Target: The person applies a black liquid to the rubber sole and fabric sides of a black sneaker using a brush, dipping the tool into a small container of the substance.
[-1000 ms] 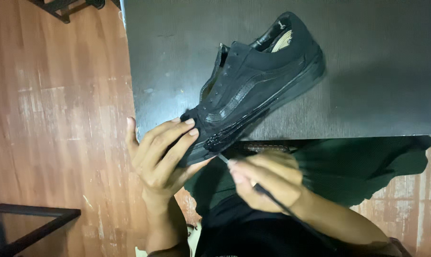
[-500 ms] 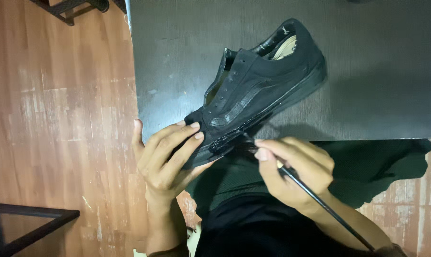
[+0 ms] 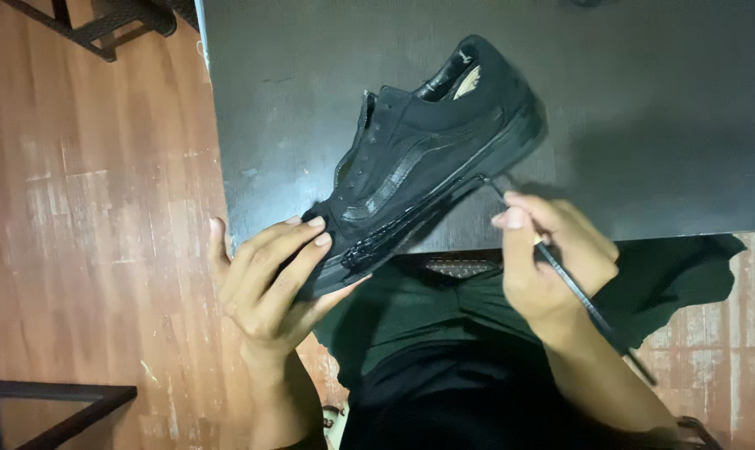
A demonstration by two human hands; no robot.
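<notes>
A black low-top sneaker (image 3: 431,154) lies tilted over the near edge of a dark table (image 3: 661,108), its toe toward me. My left hand (image 3: 269,279) grips the toe, fingers wrapped over the top. My right hand (image 3: 548,262) holds a thin black stick-like tool (image 3: 573,287), perhaps a brush; its tip touches the rubber sole edge near the heel. Part of the handle runs down over my forearm.
Worn wooden floor (image 3: 102,217) lies to the left of the table. A dark metal frame (image 3: 56,400) sits at the bottom left, and another dark object (image 3: 102,21) at the top left. My lap in dark clothing (image 3: 444,333) fills the bottom centre.
My right hand has slid right along the sole, from near the toe toward the heel, carrying the thin tool. My left hand keeps its hold on the toe.
</notes>
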